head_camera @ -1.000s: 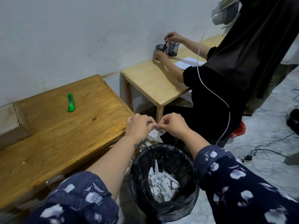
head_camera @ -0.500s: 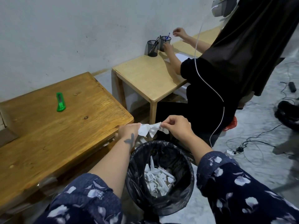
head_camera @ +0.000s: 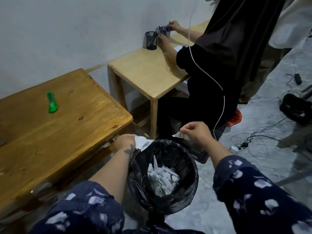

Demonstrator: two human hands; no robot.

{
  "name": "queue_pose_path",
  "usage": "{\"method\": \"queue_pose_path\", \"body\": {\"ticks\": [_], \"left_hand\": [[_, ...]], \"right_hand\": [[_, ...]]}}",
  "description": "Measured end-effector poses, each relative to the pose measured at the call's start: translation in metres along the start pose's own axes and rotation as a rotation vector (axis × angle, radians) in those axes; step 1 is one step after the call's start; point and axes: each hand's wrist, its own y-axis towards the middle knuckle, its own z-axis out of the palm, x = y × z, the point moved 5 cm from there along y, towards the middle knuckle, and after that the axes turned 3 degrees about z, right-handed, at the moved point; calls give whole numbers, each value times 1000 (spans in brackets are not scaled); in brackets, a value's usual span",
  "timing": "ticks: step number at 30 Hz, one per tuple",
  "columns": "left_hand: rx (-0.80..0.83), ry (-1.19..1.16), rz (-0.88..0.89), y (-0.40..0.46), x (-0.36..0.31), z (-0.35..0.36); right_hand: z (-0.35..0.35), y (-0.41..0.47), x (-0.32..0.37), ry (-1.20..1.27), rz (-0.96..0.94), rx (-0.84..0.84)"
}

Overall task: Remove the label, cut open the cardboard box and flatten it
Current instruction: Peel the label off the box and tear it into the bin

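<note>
Over the black-lined trash bin (head_camera: 192,188), my left hand (head_camera: 124,142) grips a white torn piece of label (head_camera: 142,142) at the bin's left rim. My right hand (head_camera: 195,132) pinches a second, smaller label piece (head_camera: 181,135) with printed lines, above the bin's far rim. The two pieces are apart. Several white paper scraps (head_camera: 162,179) lie inside the bin. A green utility knife (head_camera: 52,103) lies on the dark wooden table (head_camera: 59,132) to the left. No cardboard box is in view.
A lighter wooden table (head_camera: 146,73) stands behind the bin, with a mesh pen cup (head_camera: 151,40). Another person in black (head_camera: 211,65) sits there, hands at the cups. Cables and a power strip (head_camera: 239,146) lie on the floor at right.
The label, held together between both hands a second ago, has come apart into two pieces. My hands have moved apart over the bin, left hand lower and to the left.
</note>
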Motion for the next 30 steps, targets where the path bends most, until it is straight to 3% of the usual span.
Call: {"method": "queue_pose_path", "body": {"ticks": [6,15,20,25,30], "left_hand": [[80,133,202,-20,-18,39],[186,327,215,-17,-1,58],[214,330,215,-13,3,51],[224,220,216,-9,-7,24],[87,182,239,0,-18,-45]], "right_hand": [[26,-8,6,-213,-36,122],[51,-10,-17,-290,38,100],[68,-6,-19,-258,53,218],[80,-1,23,-252,-85,284],[106,-2,99,-287,-240,354]]}}
